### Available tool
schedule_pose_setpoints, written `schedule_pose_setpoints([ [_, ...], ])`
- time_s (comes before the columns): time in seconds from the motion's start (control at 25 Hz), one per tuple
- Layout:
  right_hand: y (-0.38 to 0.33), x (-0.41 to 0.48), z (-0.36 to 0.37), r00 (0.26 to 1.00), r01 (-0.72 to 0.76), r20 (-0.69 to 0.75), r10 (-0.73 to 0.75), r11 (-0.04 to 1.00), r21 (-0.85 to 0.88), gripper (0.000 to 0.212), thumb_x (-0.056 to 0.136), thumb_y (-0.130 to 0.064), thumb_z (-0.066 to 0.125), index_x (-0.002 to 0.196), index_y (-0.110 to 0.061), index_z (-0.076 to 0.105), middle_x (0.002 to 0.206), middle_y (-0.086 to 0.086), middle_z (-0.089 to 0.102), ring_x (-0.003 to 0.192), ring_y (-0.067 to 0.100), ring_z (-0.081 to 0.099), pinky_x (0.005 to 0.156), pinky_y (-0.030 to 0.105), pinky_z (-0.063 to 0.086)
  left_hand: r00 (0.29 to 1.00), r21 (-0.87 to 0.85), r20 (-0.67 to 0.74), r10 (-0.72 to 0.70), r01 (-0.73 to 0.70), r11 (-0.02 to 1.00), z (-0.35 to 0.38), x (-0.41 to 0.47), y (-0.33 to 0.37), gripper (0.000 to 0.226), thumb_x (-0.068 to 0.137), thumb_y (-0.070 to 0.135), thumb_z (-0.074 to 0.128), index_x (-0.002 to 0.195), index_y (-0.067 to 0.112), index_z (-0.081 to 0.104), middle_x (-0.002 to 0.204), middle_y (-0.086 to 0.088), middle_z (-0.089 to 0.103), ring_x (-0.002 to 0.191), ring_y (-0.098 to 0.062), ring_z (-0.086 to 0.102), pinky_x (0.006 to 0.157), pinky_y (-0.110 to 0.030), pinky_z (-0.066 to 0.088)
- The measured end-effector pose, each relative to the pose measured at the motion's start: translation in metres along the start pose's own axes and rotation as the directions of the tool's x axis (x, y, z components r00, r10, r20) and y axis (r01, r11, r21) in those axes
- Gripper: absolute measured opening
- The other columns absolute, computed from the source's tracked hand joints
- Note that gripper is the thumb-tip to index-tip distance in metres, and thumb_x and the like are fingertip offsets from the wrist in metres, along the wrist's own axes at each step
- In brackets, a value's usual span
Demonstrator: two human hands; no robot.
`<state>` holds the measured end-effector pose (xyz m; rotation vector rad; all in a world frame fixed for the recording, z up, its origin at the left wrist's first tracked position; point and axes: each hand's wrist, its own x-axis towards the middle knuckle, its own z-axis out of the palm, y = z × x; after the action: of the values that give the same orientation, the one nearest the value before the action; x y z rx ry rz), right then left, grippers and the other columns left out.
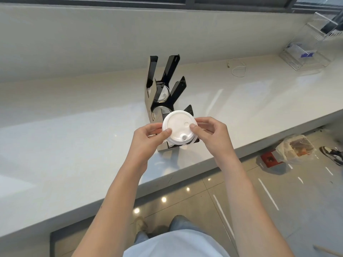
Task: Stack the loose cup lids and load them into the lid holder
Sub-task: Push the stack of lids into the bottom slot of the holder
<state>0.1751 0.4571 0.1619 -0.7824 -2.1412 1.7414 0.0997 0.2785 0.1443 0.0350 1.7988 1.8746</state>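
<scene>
A stack of white cup lids [178, 127] is held between both hands just above the nearest compartment of the black lid holder [171, 71]. My left hand [148, 138] pinches the stack's left rim with thumb on top. My right hand [209, 135] pinches the right rim the same way. The holder stands upright on the white counter [74, 127], its tall black dividers rising behind the stack. Clear lids [163, 92] lie inside its farther compartments. The holder's near slot is mostly hidden by the stack and my fingers.
A clear acrylic organiser [308, 52] and a coiled white cable [238, 68] sit at the counter's far right. The counter's front edge runs diagonally below my hands. On the floor to the right lie a plastic bag [295, 147], a red item [270, 159] and a shoe [334, 153].
</scene>
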Motion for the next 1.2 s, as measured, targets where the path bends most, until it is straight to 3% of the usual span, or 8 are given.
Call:
schedule_pose_setpoints([
  [0.28, 0.019, 0.028, -0.008, 0.997, -0.02, 0.079, 0.024, 0.999, -0.045, 0.026, 0.083, -0.024, 0.078, 0.107, -0.017, 0.07, 0.103, -0.003, 0.076, 0.1, 0.011, 0.071, 0.08, 0.022, 0.056, 0.996, 0.058, 0.017, -0.083, 0.082, 0.995, 0.0, 0.021, -0.014, 0.04, 0.08, 0.028, 0.083, 0.117, 0.019, 0.072, 0.118, -0.009, 0.072, 0.111, -0.026, 0.07, 0.102, -0.044, 0.055],
  [0.52, 0.043, 0.061, -0.026, 0.969, -0.084, 0.227, 0.092, 0.995, -0.046, 0.028, 0.081, -0.025, 0.081, 0.104, -0.02, 0.067, 0.101, -0.005, 0.074, 0.096, 0.011, 0.07, 0.08, 0.024, 0.055, 0.993, 0.086, -0.082, -0.079, 0.086, 0.993, 0.021, 0.031, -0.025, 0.028, 0.085, 0.021, 0.079, 0.111, 0.026, 0.07, 0.11, 0.001, 0.074, 0.1, -0.008, 0.07, 0.09, -0.024, 0.05],
  [0.64, 0.056, 0.076, -0.027, 0.95, -0.14, 0.28, 0.138, 0.99, -0.013, 0.031, 0.079, -0.024, 0.082, 0.105, -0.017, 0.066, 0.104, -0.001, 0.073, 0.097, 0.018, 0.071, 0.085, 0.033, 0.059, 0.986, 0.065, -0.139, -0.093, 0.103, 0.993, 0.03, 0.04, -0.028, 0.031, 0.087, 0.02, 0.077, 0.117, 0.019, 0.071, 0.108, 0.004, 0.077, 0.095, -0.004, 0.071, 0.088, -0.022, 0.05],
  [0.8, 0.071, 0.086, -0.023, 0.931, -0.168, 0.329, 0.16, 0.986, -0.002, 0.038, 0.078, -0.025, 0.083, 0.11, -0.017, 0.063, 0.106, 0.0, 0.071, 0.091, 0.018, 0.071, 0.08, 0.03, 0.06, 0.966, 0.021, -0.23, -0.116, 0.124, 0.992, 0.035, 0.047, -0.037, 0.033, 0.087, 0.015, 0.076, 0.12, 0.015, 0.072, 0.112, 0.005, 0.078, 0.097, -0.005, 0.074, 0.093, -0.028, 0.053],
  [0.92, 0.081, 0.093, -0.022, 0.908, -0.181, 0.379, 0.176, 0.983, -0.022, 0.04, 0.078, -0.026, 0.083, 0.112, -0.018, 0.063, 0.105, -0.003, 0.072, 0.087, 0.013, 0.071, 0.077, 0.025, 0.059, 0.946, -0.003, -0.299, -0.126, 0.131, 0.991, 0.04, 0.051, -0.045, 0.034, 0.088, 0.014, 0.075, 0.122, 0.013, 0.072, 0.117, 0.0, 0.077, 0.105, -0.015, 0.074, 0.098, -0.035, 0.055],
  [1.2, 0.092, 0.116, -0.014, 0.842, -0.208, 0.472, 0.262, 0.964, -0.165, 0.047, 0.077, -0.031, 0.083, 0.118, -0.017, 0.064, 0.105, -0.003, 0.07, 0.093, 0.013, 0.068, 0.08, 0.025, 0.057, 0.928, -0.034, -0.318, -0.192, 0.191, 0.981, 0.034, 0.061, -0.066, 0.035, 0.089, 0.013, 0.074, 0.124, 0.011, 0.072, 0.118, -0.007, 0.077, 0.112, -0.027, 0.072, 0.103, -0.044, 0.053],
])
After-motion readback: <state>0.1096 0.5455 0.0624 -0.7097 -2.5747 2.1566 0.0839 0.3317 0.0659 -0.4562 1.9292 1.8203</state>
